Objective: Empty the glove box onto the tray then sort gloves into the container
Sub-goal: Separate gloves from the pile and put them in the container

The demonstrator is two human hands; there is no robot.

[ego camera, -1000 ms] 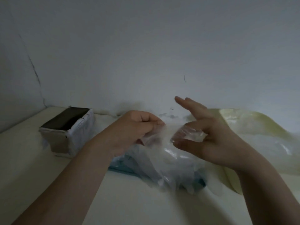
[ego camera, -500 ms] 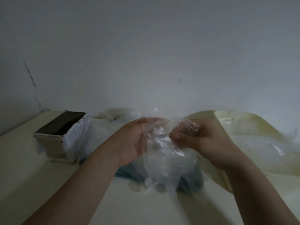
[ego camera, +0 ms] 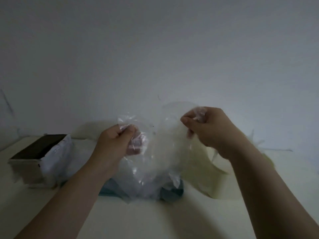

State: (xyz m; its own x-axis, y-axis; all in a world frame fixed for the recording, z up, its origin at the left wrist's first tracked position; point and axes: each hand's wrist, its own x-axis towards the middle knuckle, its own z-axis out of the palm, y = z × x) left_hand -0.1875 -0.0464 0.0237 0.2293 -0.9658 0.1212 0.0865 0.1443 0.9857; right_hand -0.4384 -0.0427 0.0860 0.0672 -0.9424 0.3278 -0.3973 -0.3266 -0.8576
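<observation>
Left hand (ego camera: 117, 144) and right hand (ego camera: 207, 128) each pinch-grip a thin clear glove (ego camera: 160, 144) spread between them above the pile (ego camera: 146, 183) on the tray (ego camera: 172, 192); harder pulling could tear it, or cling could drag extras.

Pale table (ego camera: 155, 219). Bears an open box (ego camera: 50, 163) at left, a blue tray (ego camera: 172, 193) in the middle, a yellowish container (ego camera: 203, 183) just right of it.
</observation>
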